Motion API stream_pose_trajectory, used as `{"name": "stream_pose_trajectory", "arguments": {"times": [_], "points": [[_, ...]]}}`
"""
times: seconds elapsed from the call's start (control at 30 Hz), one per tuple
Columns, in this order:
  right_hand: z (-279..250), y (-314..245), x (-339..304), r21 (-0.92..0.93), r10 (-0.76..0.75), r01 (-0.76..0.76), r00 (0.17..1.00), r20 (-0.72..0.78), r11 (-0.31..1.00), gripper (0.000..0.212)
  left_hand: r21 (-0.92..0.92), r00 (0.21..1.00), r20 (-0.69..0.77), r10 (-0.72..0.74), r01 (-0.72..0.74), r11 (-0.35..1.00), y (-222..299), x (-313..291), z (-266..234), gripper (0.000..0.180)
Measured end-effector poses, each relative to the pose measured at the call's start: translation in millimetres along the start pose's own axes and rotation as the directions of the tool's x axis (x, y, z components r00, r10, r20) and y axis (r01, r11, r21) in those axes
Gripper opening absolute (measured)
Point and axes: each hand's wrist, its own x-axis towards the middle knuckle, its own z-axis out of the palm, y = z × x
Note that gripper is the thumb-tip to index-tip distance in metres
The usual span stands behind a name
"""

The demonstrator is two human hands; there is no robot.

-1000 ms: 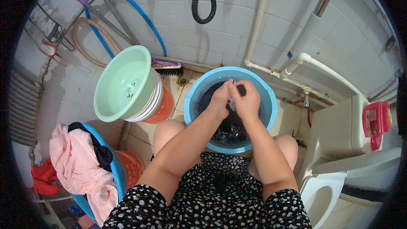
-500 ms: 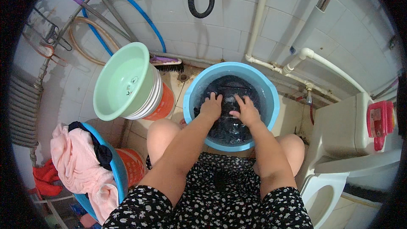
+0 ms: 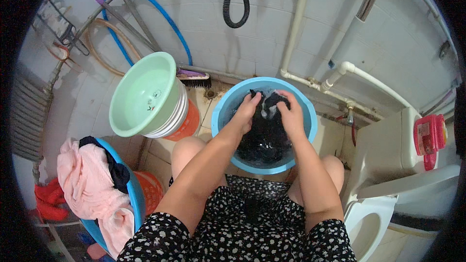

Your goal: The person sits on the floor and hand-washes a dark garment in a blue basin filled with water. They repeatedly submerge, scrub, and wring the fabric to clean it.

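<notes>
A light blue basin (image 3: 224, 148) stands on the tiled floor in front of my knees. Wet black cloth (image 3: 264, 138) lies in the water inside it, its exact kind of garment not clear. My left hand (image 3: 246, 111) grips a bunched part of this cloth on the left side. Over on the right, my right hand (image 3: 290, 114) pinches another fold, lifted toward the basin's far rim. Some whitish suds or wet shine show on the cloth between the hands.
At left, a pale green basin (image 3: 141, 97) rests tilted on an orange-and-white bucket (image 3: 187, 123). Nearer, a blue tub (image 3: 136, 189) holds a pink cloth (image 3: 87, 179). A toilet (image 3: 378, 140) stands at right. Pipes (image 3: 296, 29) and a brush (image 3: 196, 81) are along the far wall.
Both hands have moved from lying spread on the submerged cloth to the far part of the basin. They have taken hold of the black cloth and raised part of it.
</notes>
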Motion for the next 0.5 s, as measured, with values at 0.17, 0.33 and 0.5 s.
{"name": "stream_pose_trajectory", "arguments": {"times": [0.17, 0.33, 0.5], "points": [[30, -29, -16, -0.221, -0.268, 0.284, 0.958, 0.100, 0.933, 0.025, -0.347, 0.954, 0.278, -0.112, 0.208, 0.914, -10, 7, 8, 0.046], [33, -23, -22, -0.369, -0.359, 0.344, 0.933, 0.030, 0.863, 0.016, -0.452, 0.977, 0.214, -0.002, 0.101, 0.886, -30, 14, 9, 0.032], [36, 0, -4, -0.523, -0.233, 0.161, 0.970, -0.073, 0.837, 0.020, -0.585, 0.989, -0.037, 0.141, -0.136, 0.799, -38, -3, 21, 0.028]]}}
